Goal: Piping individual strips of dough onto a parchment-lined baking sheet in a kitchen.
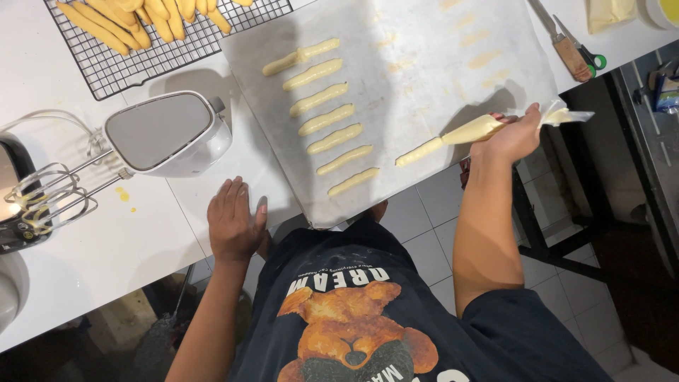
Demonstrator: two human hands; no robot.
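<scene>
**Desk:** What runs across the frame, left to right?

**Photographer:** At far left, a white hand mixer [166, 134] lies on its side on the white worktop [106, 255], its metal beaters [49, 198] pointing toward the left edge. Above it, upper left, a black wire cooling rack [184, 49] carries baked golden finger biscuits [134, 18]. Lower centre-left, the left hand [233, 223] rests flat, fingers spread and holding nothing, on the worktop just beside the grey parchment-lined baking sheet [424, 92]. Seven pale piped batter strips [325, 117] run in a column down the sheet.

**Desk:** And the piping?

**Photographer:** Centre-right, the right hand [513, 134] is clamped around the twisted top of a clear plastic piping bag of cream-coloured batter [474, 129], its tip low over the sheet's near edge, an eighth strip [421, 151] trailing from it. Done well, I'd judge, this wants even squeeze pressure, a steady drag, and matching length and spacing.

**Desk:** The room?

**Photographer:** Upper right, a wooden-handled knife [566, 46] and green-handled scissors [590, 56] lie on the worktop; below, pale floor tiles [424, 226] and a black metal frame [544, 233].
</scene>
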